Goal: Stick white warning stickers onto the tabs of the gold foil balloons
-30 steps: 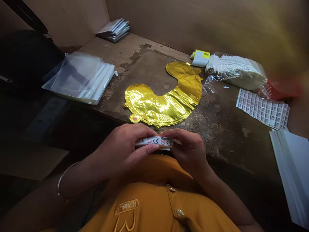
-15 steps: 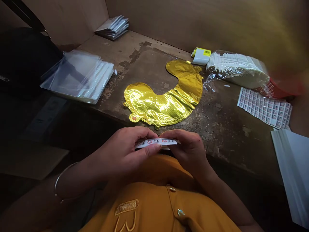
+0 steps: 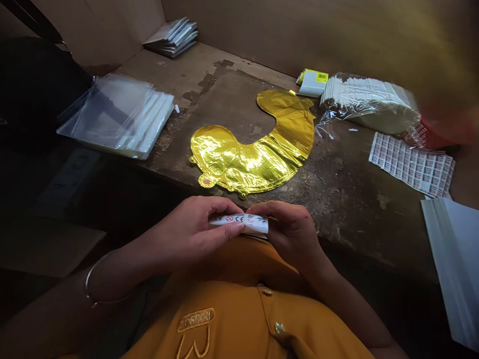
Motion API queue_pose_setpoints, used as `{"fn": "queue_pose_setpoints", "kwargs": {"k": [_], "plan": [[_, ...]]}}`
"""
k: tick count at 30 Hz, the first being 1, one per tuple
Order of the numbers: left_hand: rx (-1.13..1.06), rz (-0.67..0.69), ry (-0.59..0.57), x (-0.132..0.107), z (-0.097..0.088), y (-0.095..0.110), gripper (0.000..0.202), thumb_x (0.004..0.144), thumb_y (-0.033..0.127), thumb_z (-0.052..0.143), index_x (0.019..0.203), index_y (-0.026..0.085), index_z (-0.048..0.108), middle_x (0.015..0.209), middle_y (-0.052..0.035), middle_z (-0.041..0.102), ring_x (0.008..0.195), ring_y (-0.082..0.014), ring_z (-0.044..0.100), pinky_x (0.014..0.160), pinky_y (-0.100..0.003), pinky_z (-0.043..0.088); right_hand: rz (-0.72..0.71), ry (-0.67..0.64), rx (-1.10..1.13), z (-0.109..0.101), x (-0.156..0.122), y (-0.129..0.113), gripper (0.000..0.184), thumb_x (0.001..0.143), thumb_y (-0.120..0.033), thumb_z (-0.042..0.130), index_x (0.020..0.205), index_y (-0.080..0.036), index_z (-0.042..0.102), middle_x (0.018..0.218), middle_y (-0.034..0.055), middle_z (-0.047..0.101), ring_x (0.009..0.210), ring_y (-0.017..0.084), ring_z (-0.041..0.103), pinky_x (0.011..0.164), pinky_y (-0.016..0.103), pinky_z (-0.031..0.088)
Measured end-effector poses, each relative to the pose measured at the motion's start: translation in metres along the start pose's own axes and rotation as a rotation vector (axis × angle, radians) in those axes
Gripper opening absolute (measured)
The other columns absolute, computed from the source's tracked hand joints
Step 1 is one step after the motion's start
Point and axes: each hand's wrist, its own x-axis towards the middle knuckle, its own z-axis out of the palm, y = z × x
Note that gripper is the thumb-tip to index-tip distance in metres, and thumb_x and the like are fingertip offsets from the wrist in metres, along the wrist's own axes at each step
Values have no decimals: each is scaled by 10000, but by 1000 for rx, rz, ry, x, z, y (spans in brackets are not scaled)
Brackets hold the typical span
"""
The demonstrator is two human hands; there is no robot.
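Observation:
Between my two hands, low in front of the table edge, is a bent sheet of stickers [image 3: 239, 220], white with black CE marks and a red crossed-out symbol. My left hand [image 3: 202, 222] is closed on its left part, the thumb lying along the front. At the right end, my right hand [image 3: 294, 227] also grips the sheet; its fingertips are partly hidden behind it. Just beyond both hands, a flat gold foil balloon [image 3: 258, 162], curved like a hook, lies uninflated on the table [image 3: 220, 104].
Clear plastic bags [image 3: 116, 117] are stacked at the left, silvery flat packets [image 3: 172, 37] in the back corner. At the right lie a yellow-and-white roll [image 3: 313, 82], wrapped white sticks [image 3: 368, 97], a red basket [image 3: 430, 133], a printed sticker sheet [image 3: 413, 164] and stacked white sheets [image 3: 454, 249].
The right end of the sticker sheet has curled over and shifted slightly left, showing more of its blank white side. Both hands stay almost in place, and the balloon has not moved on the table.

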Motion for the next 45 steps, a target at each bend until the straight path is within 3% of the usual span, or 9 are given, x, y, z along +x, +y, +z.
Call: {"fn": "queue_pose_setpoints", "kwargs": {"k": [6, 14, 23, 27, 32, 35, 38, 41, 45], "plan": [[-47, -16, -47, 1, -1, 0, 264, 888, 396, 558, 1079, 247, 663, 979, 1, 722, 869, -182, 674, 723, -244, 536, 85, -37, 88, -1, -3, 5, 223, 757, -21, 576, 850, -185, 695, 793, 2, 728, 690, 118, 665, 638, 212, 518], [-20, 34, -67, 0, -2, 5, 370, 968, 430, 379, 1058, 231, 678, 990, -22, 710, 942, -209, 646, 846, -309, 526, 115, -53, 102, -3, -2, 9, 181, 783, -66, 581, 842, -189, 700, 779, -1, 722, 705, 115, 660, 623, 200, 504], [32, -37, -19, 4, 1, 2, 263, 843, 420, 592, 981, 223, 700, 898, -5, 731, 822, -192, 673, 684, -254, 526, 146, -92, 148, -1, -4, 8, 208, 749, -39, 573, 834, -181, 699, 777, 0, 722, 697, 114, 654, 612, 196, 497], [171, -8, 67, 4, 5, -1, 215, 870, 377, 554, 895, 222, 701, 816, 15, 719, 724, -154, 644, 628, -234, 481, 159, -121, 142, -6, -3, 8, 142, 814, -132, 591, 879, -190, 704, 819, 13, 733, 729, 128, 668, 662, 224, 522], [324, 87, 133, 4, 9, -2, 210, 897, 339, 522, 868, 205, 681, 800, 6, 710, 701, -142, 631, 622, -236, 448, 174, -43, 66, -21, 1, 5, 240, 878, -291, 583, 1085, -215, 678, 1065, 53, 724, 956, 177, 680, 818, 285, 541], [390, 164, 164, 5, 11, -5, 204, 912, 303, 503, 869, 199, 674, 802, 2, 705, 707, -135, 631, 637, -235, 444, 168, -132, 43, -17, 2, 4, 193, 810, -312, 676, 966, -200, 699, 895, 33, 741, 801, 161, 685, 715, 252, 542], [482, 223, 193, 4, 7, -12, 215, 906, 353, 529, 880, 202, 681, 820, -6, 715, 717, -146, 636, 660, -251, 446, 179, -102, 0, -9, 0, 7, 125, 845, -270, 625, 777, -187, 690, 697, -2, 694, 636, 113, 625, 604, 204, 491], [470, 141, 220, -2, -5, -20, 228, 859, 414, 598, 875, 209, 697, 828, -6, 725, 707, -154, 641, 637, -242, 453, 229, -39, 6, -7, -3, 10, 133, 839, -270, 632, 756, -180, 684, 680, -4, 668, 633, 109, 591, 578, 197, 458], [273, -44, 230, -12, -16, -25, 220, 855, 394, 600, 820, 208, 711, 739, 17, 714, 656, -138, 626, 579, -207, 454, 310, -45, 102, -9, -4, 14, 155, 832, -301, 640, 757, -171, 682, 661, 0, 633, 624, 111, 553, 562, 205, 439]]}}
